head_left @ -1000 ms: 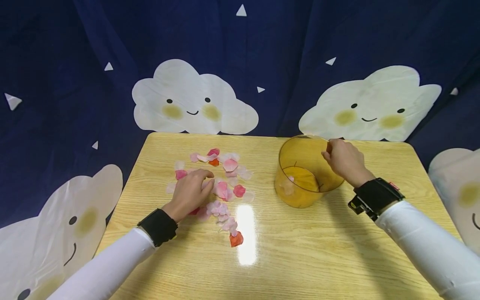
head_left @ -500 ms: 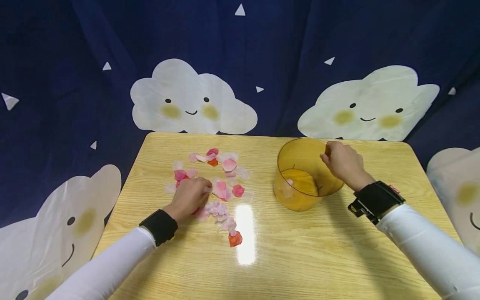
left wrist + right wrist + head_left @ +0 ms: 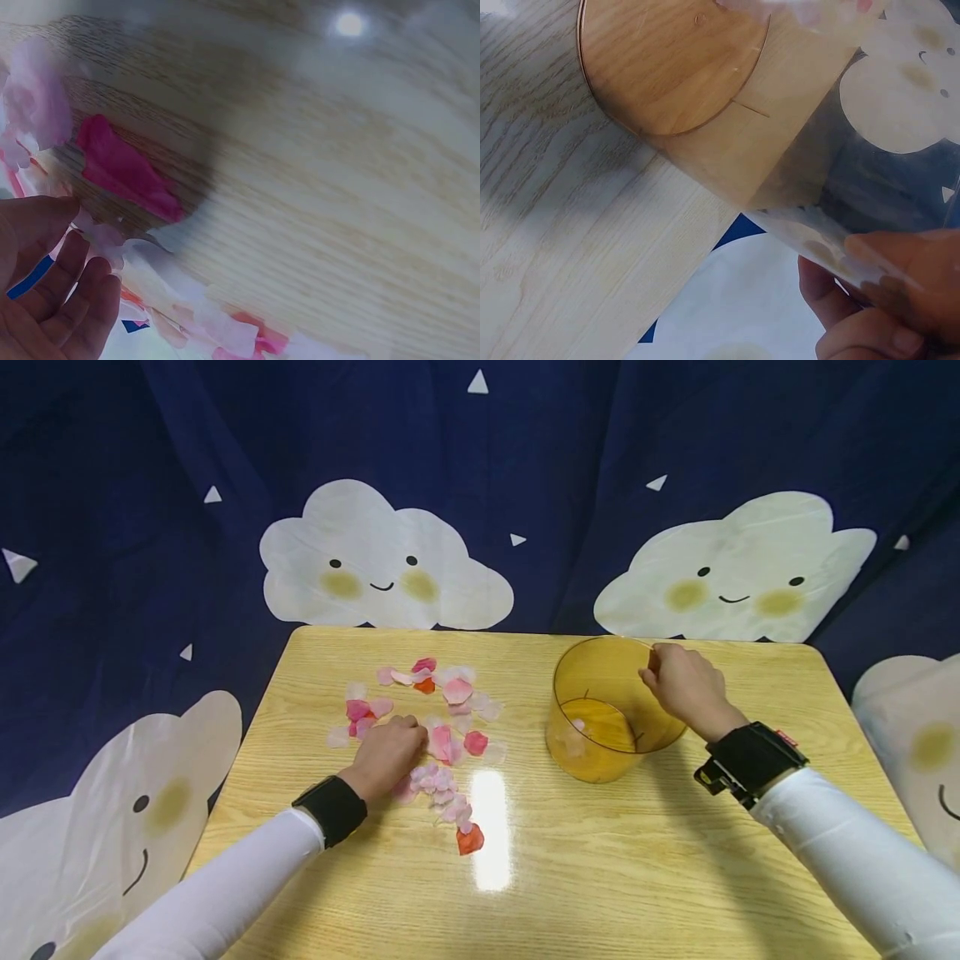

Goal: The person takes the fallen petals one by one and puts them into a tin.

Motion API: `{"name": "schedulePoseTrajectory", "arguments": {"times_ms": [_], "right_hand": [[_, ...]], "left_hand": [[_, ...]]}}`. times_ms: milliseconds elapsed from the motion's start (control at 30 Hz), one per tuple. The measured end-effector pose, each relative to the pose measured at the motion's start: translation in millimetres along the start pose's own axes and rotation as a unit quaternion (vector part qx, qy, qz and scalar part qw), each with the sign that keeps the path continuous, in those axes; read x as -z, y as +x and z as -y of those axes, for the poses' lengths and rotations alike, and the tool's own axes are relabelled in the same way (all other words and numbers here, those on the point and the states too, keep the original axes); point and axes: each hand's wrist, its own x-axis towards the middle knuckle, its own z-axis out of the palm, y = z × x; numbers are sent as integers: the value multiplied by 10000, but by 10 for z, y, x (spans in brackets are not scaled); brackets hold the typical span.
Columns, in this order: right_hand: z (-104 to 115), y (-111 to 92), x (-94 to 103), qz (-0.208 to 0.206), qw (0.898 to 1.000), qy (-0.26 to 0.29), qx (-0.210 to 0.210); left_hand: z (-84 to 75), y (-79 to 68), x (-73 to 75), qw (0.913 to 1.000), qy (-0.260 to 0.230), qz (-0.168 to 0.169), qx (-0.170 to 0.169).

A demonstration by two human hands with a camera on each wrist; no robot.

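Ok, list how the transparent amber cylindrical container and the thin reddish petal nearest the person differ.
The transparent amber container is far larger than the reddish petal. The container is deep; the petal, thin. The right hand grips the container; the petal lies loose. Both are warm-coloured.

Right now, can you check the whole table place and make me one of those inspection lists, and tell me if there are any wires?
Surface: shiny wood-grain table.
Job's things: pink, white and red petals scattered on the table; see-through amber tub to their right, pale petal colour showing through it.
Clutter: nothing seen.
Left fingers: down among the petals; can't tell if they pinch one.
Right fingers: gripping the tub near its rim.
Cables: nothing seen.
Surroundings: dark blue cloth with smiling white clouds and white triangles.
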Motion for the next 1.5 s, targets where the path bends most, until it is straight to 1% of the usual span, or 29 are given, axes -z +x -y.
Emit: {"name": "schedulePoseTrajectory", "arguments": {"times_ms": [200, 400, 600, 733, 833, 1067, 1267, 1367, 1500], "right_hand": [[4, 0, -9, -6, 10000, 32, 29], [-7, 13, -6, -59, 10000, 25, 16], [0, 17, 1, -1, 10000, 14, 4], [5, 18, 1, 7, 10000, 17, 9], [2, 18, 0, 20, 10000, 27, 15], [2, 20, 2, 11, 10000, 35, 21], [4, 22, 4, 21, 10000, 33, 6], [7, 14, 12, 14, 10000, 22, -12], [8, 13, 14, 1, 10000, 22, -22]], "left_hand": [[0, 3, -6, 9998, 194, -31, -40], [4, 32, 55, 9999, 119, -55, -14], [-2, 56, 165, 9997, -54, 103, 201], [6, 64, 223, 9994, -39, 144, 321], [7, 68, 259, 9994, -23, 79, 326], [4, 92, 308, 9997, -33, -128, 194], [-19, 142, 403, 9995, -72, -226, 197], [-30, 177, 452, 9991, -45, -359, 198], [-45, 207, 505, 9983, -14, -577, 104]]}}
